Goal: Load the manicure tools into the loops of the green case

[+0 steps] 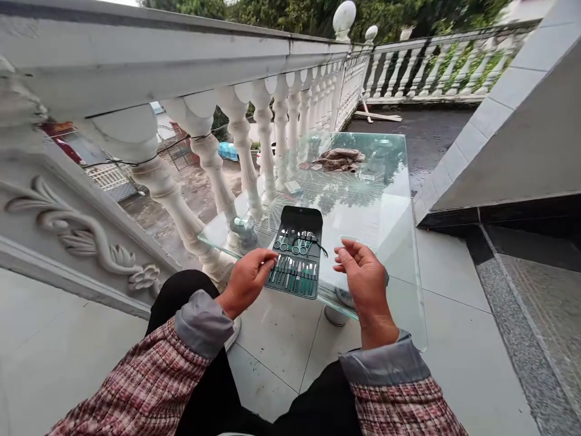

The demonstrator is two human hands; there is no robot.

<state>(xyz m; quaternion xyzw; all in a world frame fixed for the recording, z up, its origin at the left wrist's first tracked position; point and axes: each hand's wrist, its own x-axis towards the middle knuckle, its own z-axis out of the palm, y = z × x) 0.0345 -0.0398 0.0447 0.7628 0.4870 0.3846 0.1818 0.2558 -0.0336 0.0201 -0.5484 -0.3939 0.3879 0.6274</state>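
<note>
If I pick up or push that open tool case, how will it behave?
The case probably flexes at its folds, as it lies opened out. It may feel hefty for its size, given the rows of metallic tools. Pushed, it might slide on the smooth glass table.

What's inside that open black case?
The case holds scissors above a row of slim tools. The left hand covers part of its left edge, so anything there is hidden.

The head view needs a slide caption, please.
Left hand and right hand flank an open tool case on a glass table.
</note>
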